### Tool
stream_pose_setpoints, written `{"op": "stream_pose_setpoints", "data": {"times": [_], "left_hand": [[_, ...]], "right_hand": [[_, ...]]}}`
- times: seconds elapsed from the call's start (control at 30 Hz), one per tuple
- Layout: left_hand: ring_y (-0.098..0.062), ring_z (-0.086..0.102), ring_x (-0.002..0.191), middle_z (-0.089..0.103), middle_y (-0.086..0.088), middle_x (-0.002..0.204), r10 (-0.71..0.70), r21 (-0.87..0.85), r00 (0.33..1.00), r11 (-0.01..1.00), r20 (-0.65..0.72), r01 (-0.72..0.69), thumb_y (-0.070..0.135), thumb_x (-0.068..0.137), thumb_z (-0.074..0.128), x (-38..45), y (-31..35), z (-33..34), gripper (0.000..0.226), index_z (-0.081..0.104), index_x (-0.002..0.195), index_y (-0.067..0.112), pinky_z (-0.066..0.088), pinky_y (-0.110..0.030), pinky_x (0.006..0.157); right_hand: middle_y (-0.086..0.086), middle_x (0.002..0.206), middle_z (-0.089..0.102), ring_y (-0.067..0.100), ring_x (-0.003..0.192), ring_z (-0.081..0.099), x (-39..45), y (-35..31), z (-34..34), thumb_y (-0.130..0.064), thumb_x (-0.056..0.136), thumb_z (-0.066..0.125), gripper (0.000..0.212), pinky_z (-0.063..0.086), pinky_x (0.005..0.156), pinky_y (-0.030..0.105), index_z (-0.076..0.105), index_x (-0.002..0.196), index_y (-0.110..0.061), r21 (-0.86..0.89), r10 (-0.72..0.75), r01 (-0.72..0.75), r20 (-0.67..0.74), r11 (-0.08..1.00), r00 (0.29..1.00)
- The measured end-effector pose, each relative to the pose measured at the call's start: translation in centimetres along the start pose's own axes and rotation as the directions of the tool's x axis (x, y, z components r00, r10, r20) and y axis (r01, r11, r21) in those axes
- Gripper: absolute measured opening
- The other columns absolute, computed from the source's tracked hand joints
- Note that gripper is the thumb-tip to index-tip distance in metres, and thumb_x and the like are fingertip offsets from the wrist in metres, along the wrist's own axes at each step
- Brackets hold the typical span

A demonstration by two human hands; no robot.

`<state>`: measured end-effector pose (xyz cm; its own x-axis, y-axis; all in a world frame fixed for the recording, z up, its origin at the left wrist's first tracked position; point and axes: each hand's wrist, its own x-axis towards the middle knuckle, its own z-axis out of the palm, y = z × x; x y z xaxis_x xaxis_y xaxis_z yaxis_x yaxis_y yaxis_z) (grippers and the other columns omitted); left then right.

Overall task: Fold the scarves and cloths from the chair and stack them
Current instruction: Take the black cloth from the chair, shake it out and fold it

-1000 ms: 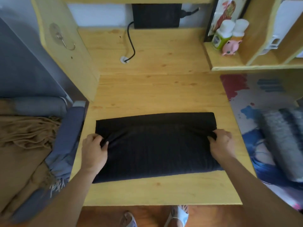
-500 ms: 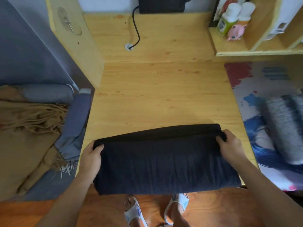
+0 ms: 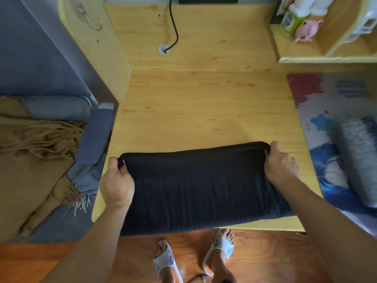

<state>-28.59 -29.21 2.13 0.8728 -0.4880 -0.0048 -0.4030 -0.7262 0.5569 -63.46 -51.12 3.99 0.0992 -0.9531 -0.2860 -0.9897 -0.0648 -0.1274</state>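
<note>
A dark navy cloth [image 3: 200,186], folded into a wide rectangle, lies across the near part of the wooden desk [image 3: 204,103] and hangs a little over the front edge. My left hand [image 3: 117,184] grips its far left corner. My right hand [image 3: 282,166] grips its far right corner. On the blue chair [image 3: 95,135] at the left lie a tan fringed scarf [image 3: 32,152] and a blue-grey fringed scarf [image 3: 85,180], both unfolded. A grey folded cloth [image 3: 359,160] rests on the patterned mat at the right, blurred.
A black cable [image 3: 173,27] runs into a desk grommet at the back. A shelf unit [image 3: 326,48] at the back right holds bottles and a pink figurine [image 3: 306,31]. A wooden side panel with a hook [image 3: 91,23] stands at the left. My sandalled feet are on the floor below.
Both hands have drawn the dark cloth toward the desk's front edge, so it now overhangs. Their grip shifted from the cloth's sides to its far corners. The view tilted down.
</note>
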Motion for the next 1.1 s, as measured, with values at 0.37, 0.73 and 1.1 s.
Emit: {"op": "stream_pose_setpoints", "data": {"times": [0.37, 0.73, 1.1], "left_hand": [[-0.049, 0.058, 0.101, 0.055, -0.025, 0.117, 0.181, 0.256, 0.981, 0.954, -0.068, -0.158, 0.025, 0.102, 0.054, 0.8, 2.8, 0.2, 0.030, 0.050, 0.120, 0.002, 0.047, -0.053, 0.074], [-0.041, 0.002, 0.156, 0.009, -0.011, 0.170, 0.343, 0.402, 0.816, 0.740, 0.465, -0.540, 0.066, 0.101, 0.013, -8.9, 4.6, 8.6, 0.067, 0.008, 0.162, 0.038, 0.007, -0.068, 0.121], [-0.034, -0.011, 0.157, -0.010, -0.004, 0.171, 0.368, 0.306, 0.703, 0.708, 0.608, -0.636, 0.072, 0.096, 0.003, -9.1, 7.9, 8.7, 0.072, -0.008, 0.160, 0.043, 0.004, -0.062, 0.124]], "right_hand": [[0.024, 0.097, 0.062, 0.035, 0.080, 0.049, 0.7, 0.3, 0.9, -0.031, 0.107, 0.033, 0.023, 0.039, 0.068, 0.041, 0.039, 0.111, -0.009, -0.069, 0.030, -0.028, 0.029, 0.997, 0.999], [0.002, 0.095, 0.070, 0.018, 0.088, 0.065, -5.2, 4.5, -1.3, -0.046, 0.090, 0.070, 0.031, 0.051, 0.073, 0.036, 0.067, 0.097, -0.017, 0.625, 0.159, -0.315, 0.294, 0.715, 0.943], [0.015, 0.086, 0.065, 0.043, 0.086, 0.063, -10.2, 8.6, 3.2, -0.042, 0.103, 0.045, 0.027, 0.051, 0.080, 0.049, 0.048, 0.100, -0.015, 0.216, 0.264, -0.264, 0.030, 0.940, 0.964]]}}
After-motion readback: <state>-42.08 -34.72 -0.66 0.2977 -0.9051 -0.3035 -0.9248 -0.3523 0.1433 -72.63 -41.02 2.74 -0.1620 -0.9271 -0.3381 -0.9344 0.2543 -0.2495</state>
